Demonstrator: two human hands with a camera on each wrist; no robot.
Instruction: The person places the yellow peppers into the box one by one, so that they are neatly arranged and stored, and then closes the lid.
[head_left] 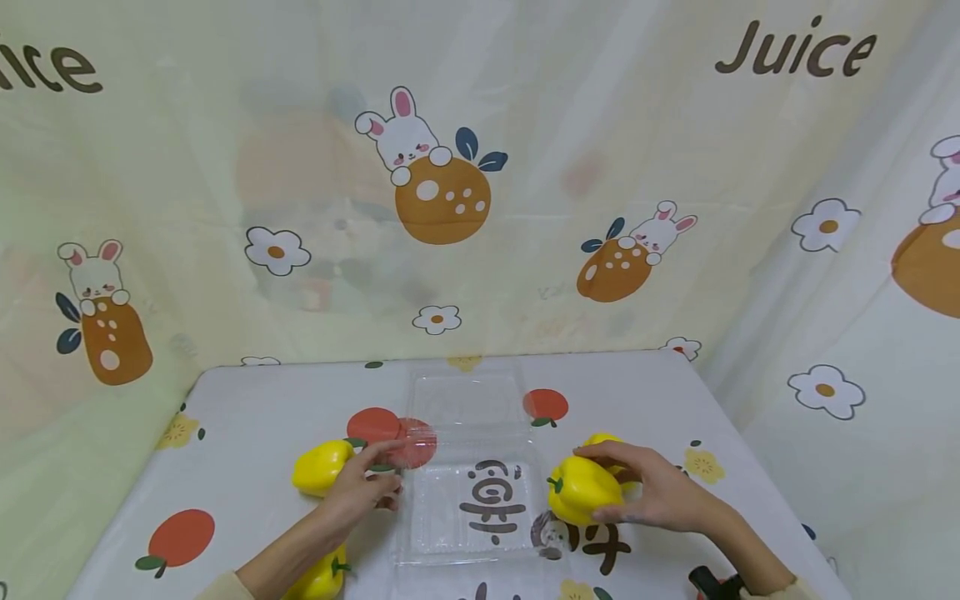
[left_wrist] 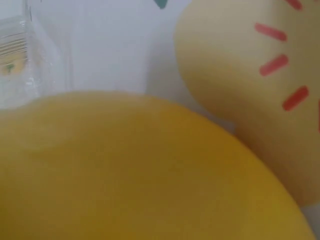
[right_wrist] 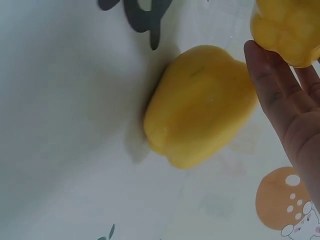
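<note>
An open clear plastic clamshell box (head_left: pixel 438 546) lies mid-table, its lid (head_left: pixel 465 400) folded back. My right hand (head_left: pixel 645 492) grips a yellow bell pepper (head_left: pixel 581 492) just right of the box, fingers over its top and thumb below; in the right wrist view this pepper (right_wrist: pixel 200 105) lies on the cloth beside my fingers (right_wrist: pixel 280 95). A second pepper (head_left: pixel 603 439) (right_wrist: pixel 287 30) sits right behind it. My left hand (head_left: pixel 367 487) rests at the box's left rim with fingers relaxed, beside a third pepper (head_left: pixel 322 467). A further pepper (head_left: pixel 322 575) (left_wrist: pixel 125 175) lies under my left forearm.
The table wears a white cloth (head_left: pixel 247 408) printed with fruit and characters. Printed curtain walls close in the back, left and right. A corner of the clear box (left_wrist: pixel 15 45) shows in the left wrist view. A dark object (head_left: pixel 708 582) sits at the near right edge.
</note>
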